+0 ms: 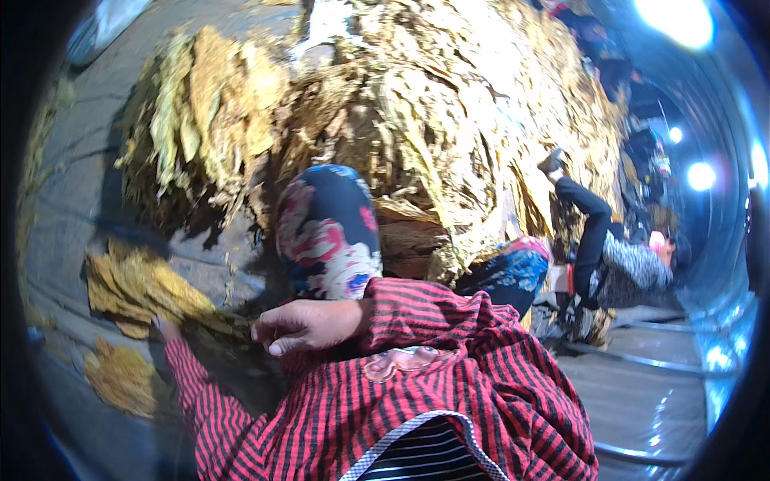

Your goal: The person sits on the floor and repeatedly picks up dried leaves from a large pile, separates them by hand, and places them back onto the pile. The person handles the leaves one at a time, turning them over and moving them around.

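Note:
A fanned bunch of dried yellow-brown leaves (144, 288), which look like tobacco, lies low on the left, its narrow stem end pointing towards me. My left hand (165, 329) is at the lower edge of this bunch; its fingertips are too small and blurred to show a grip. Across my lap reaches my right hand (307, 327), palm down with fingers loosely bent, beside the bunch's stem end. Whether it holds a stem is hidden. A smaller clump of leaves (120, 376) rests on the floor below my left hand.
Before my patterned knee (328, 234) rises a large heap of dried leaves (445, 114), overexposed in places. Another leaf pile (210, 114) stands to its left on a dark ground sheet (78, 198). At right sits another person (619, 258) beside the heap. Curved poles (649, 364) cross the floor there.

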A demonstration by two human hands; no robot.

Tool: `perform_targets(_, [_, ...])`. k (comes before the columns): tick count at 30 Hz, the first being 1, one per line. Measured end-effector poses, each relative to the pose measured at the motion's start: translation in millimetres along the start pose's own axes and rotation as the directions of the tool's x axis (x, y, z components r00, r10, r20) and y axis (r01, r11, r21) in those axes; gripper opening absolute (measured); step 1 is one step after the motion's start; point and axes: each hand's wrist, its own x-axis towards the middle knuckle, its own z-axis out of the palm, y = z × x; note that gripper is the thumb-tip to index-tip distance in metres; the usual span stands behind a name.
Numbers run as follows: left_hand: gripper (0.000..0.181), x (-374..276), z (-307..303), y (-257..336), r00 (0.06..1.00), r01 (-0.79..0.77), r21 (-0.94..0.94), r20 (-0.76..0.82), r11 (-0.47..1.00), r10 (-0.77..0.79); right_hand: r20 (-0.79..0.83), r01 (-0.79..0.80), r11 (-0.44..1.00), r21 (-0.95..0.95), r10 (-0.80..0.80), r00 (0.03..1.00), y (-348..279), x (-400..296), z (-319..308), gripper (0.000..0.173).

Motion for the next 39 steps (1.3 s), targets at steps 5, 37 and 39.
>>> perform_targets(5, [0.029, 7.4, -6.2, -18.5, 0.992, -0.012, -0.038, -0.125, 0.999, 0.007, -0.579, 0.086, 0.996, -0.006, -0.074, 0.812, -45.2, -72.1, -54.3, 0.023])
perform_targets(37, [0.024, -249.9, -319.6, 552.7, 0.492, 0.484, -0.875, 0.285, 0.013, 0.823, -0.717, -0.688, 0.207, -0.695, -0.253, 0.649, -17.2, -280.3, 3.8, 0.041])
perform_targets(39, [0.023, -251.8, -290.0, 558.3, 0.401, 0.531, -0.846, 0.198, -0.051, 0.894, -0.729, -0.61, 0.483, -0.628, -0.094, 0.678, 2.8, -296.4, 17.7, 0.043])
